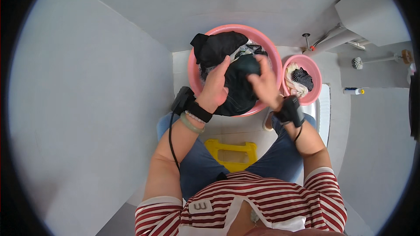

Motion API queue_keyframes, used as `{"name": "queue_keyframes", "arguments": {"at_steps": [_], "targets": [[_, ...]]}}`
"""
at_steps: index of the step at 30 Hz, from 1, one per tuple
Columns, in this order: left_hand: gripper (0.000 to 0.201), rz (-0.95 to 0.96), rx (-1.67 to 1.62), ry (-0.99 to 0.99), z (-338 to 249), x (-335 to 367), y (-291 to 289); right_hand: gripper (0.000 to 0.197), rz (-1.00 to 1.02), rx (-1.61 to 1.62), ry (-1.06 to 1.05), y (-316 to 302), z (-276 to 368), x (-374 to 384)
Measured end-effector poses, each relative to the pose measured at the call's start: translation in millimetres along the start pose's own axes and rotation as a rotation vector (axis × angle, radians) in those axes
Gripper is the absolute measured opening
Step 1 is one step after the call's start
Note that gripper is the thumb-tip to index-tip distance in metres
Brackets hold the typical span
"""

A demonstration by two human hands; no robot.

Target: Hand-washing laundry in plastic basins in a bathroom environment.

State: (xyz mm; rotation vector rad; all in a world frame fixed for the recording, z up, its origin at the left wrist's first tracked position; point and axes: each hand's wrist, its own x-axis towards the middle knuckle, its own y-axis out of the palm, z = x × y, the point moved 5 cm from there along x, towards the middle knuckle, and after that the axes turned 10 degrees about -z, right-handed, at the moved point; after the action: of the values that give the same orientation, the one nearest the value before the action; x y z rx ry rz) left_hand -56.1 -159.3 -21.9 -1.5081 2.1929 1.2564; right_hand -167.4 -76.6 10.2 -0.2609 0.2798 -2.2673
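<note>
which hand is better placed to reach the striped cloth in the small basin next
Probably the right hand: it is over the right side of the large basin, nearer the small basin and its striped cloth. The left hand is farther away, with the dark green cloth and right hand between.

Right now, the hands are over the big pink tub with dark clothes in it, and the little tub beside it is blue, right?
Not quite: the head view shows the little tub is pink, not blue. The rest fits: the left hand and right hand are over the big pink tub with dark clothes.
</note>
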Motion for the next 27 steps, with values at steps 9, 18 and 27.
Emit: {"name": "queue_keyframes", "arguments": {"at_steps": [9, 18, 27], "targets": [[0.039, -0.031, 0.484, 0.176, 36, 11, -8, 0.013, 0.017, -0.295, -0.431, 26, -7, -19], [0.036, 0.060, 0.834, 0.593, 1, 4, 8, 0.024, 0.006, -0.150, -0.080, 9, -47, 20], [0.041, 0.177, 1.516, 0.970, -23, 18, -32, 0.101, 0.562, -0.769, -0.263, 13, -70, -4]]}}
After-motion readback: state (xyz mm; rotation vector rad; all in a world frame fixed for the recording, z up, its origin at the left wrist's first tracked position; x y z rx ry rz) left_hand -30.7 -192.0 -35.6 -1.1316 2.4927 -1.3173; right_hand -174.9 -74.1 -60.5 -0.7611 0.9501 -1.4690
